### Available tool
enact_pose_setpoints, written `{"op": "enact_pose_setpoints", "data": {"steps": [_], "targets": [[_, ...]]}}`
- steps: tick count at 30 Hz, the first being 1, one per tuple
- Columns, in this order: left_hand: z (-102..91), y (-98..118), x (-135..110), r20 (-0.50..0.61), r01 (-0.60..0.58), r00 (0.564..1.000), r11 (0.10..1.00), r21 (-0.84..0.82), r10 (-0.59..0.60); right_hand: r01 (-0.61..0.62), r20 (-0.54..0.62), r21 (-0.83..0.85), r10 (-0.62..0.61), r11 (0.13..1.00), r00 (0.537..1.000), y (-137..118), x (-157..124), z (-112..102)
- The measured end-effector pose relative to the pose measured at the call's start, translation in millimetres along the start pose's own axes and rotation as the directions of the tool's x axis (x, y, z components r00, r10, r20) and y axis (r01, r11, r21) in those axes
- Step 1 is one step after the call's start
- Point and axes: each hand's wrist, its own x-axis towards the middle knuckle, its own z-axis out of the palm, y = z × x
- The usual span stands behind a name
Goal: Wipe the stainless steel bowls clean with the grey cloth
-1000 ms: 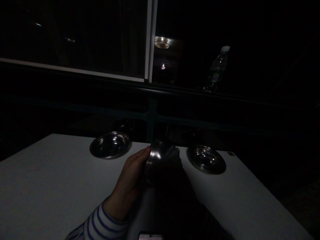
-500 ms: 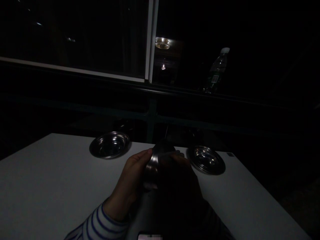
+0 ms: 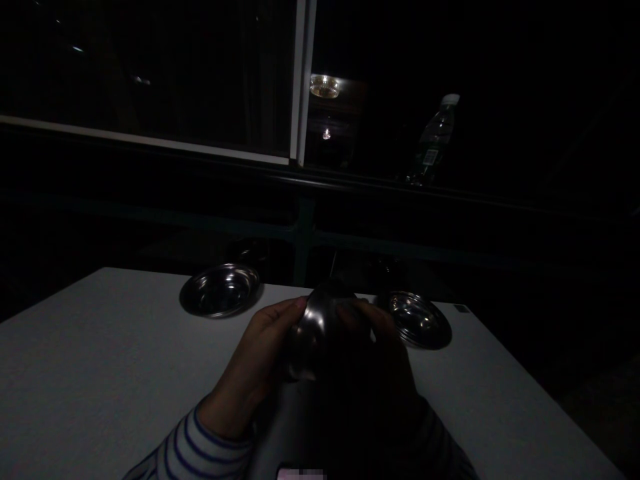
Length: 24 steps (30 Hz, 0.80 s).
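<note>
In the dim light my left hand (image 3: 255, 363) grips a small steel bowl (image 3: 313, 330) by its left rim, holding it tilted above the white table (image 3: 100, 360). My right hand (image 3: 380, 353) lies in deep shadow against the bowl's right side, fingers curled over its top edge; a pale cloth seems to sit under those fingers, though it is too dark to be sure. My left sleeve is white with blue stripes.
Two steel dishes rest on the table's far side: one on the left (image 3: 221, 290) and one on the right (image 3: 419, 320). A plastic water bottle (image 3: 434, 141) stands on a dark ledge beyond. A white window frame (image 3: 301, 80) rises behind.
My right hand has come up over the bowl's right side and top, and the bowl has turned slightly in my left hand.
</note>
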Motion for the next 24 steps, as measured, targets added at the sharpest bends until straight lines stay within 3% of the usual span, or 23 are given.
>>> {"op": "enact_pose_setpoints", "data": {"steps": [4,9,16,22,24], "targets": [[-0.2,-0.2,0.4,-0.016,0.019,1.0,1.0,-0.008,-0.019,0.018,-0.016,-0.003,-0.018,1.0,1.0,1.0,-2.9,8.7],[0.5,2.2,0.0,-0.072,-0.022,0.997,1.0,-0.006,0.022,0.037,0.163,0.015,-0.038,0.999,0.986,-5.1,-16.8,35.2],[1.3,0.2,-0.8,-0.049,0.008,0.999,1.0,-0.002,-0.008,-0.031,0.035,-0.012,0.031,0.999,0.999,0.8,1.2,1.5],[0.1,1.7,0.5,-0.061,0.002,0.998,1.0,0.026,-0.001,0.005,0.166,0.088,-0.019,0.996,0.986,-5.6,0.3,16.2],[-0.3,1.9,0.6,-0.054,0.003,0.999,0.999,0.036,-0.001,-0.003,0.132,0.07,-0.006,0.998,0.991,-5.9,-1.2,15.4]]}}
